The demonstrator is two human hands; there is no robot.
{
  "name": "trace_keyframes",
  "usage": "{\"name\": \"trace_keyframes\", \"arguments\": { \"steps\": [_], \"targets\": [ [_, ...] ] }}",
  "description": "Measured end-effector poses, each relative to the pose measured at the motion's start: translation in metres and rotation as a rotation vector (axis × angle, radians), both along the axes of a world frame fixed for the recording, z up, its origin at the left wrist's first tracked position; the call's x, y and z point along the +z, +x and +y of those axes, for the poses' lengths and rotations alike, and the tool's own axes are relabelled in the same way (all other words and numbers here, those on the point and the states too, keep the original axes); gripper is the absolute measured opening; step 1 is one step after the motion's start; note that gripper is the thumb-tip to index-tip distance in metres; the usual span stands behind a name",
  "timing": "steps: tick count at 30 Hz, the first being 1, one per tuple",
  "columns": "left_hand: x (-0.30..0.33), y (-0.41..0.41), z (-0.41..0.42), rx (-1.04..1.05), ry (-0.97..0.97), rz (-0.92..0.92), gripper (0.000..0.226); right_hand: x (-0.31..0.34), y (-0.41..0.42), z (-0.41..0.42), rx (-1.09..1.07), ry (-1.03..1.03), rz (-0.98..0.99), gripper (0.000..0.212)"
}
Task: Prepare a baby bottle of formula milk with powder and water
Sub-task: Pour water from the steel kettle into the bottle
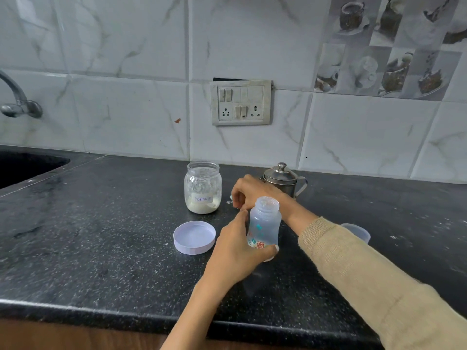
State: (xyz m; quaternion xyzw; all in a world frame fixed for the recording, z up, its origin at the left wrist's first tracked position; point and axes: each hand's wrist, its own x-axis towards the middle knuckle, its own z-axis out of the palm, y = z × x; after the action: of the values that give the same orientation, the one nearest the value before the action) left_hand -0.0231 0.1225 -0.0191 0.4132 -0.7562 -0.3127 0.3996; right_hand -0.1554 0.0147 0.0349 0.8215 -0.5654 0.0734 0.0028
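A clear baby bottle [265, 221] with no teat stands upright on the black counter [101, 236], its mouth open. My left hand [235, 251] is wrapped around its lower half. An open glass jar [203, 187] labelled "Formula", with white powder at the bottom, stands behind and to the left. Its lavender lid [194, 237] lies upside down in front of it. My right hand [249, 190] reaches across behind the bottle, fingers pinched on a small shiny spoon [230, 201] lying by the jar; most of the spoon is hidden.
A lidded steel kettle [284, 178] stands behind my right wrist. A clear plastic cap [360, 232] peeks out behind my right sleeve. The sink [25, 165] and tap [17, 102] are at the far left. A switch and socket panel [241, 102] is on the tiled wall.
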Motion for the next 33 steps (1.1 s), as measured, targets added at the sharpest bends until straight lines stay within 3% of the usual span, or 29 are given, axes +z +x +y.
{"name": "trace_keyframes", "arguments": {
  "steps": [8,12,16,20,22,28,33],
  "targets": [
    [-0.002,-0.004,-0.008,0.006,0.012,-0.032,0.056,0.001,-0.014,-0.002,0.021,0.020,-0.163,0.014],
    [-0.002,-0.006,-0.006,-0.001,0.068,-0.023,0.058,0.024,-0.025,0.015,-0.024,-0.139,-0.488,0.013],
    [-0.001,-0.010,-0.004,0.011,0.082,-0.013,0.051,0.049,-0.051,0.036,-0.085,-0.425,-0.846,0.011],
    [0.003,-0.015,-0.001,0.016,0.080,-0.024,0.047,0.051,-0.090,0.047,-0.254,-0.567,-1.016,0.008],
    [0.004,-0.018,0.001,0.007,0.084,-0.022,0.047,0.039,-0.111,0.044,-0.368,-0.525,-1.077,0.006],
    [0.001,-0.021,0.001,0.001,0.082,-0.006,0.048,0.005,-0.125,0.038,-0.598,-0.078,-1.040,0.038],
    [-0.006,-0.019,-0.004,-0.012,0.076,0.008,0.056,0.003,-0.121,0.028,-0.625,-0.009,-1.095,0.047]
  ]
}}
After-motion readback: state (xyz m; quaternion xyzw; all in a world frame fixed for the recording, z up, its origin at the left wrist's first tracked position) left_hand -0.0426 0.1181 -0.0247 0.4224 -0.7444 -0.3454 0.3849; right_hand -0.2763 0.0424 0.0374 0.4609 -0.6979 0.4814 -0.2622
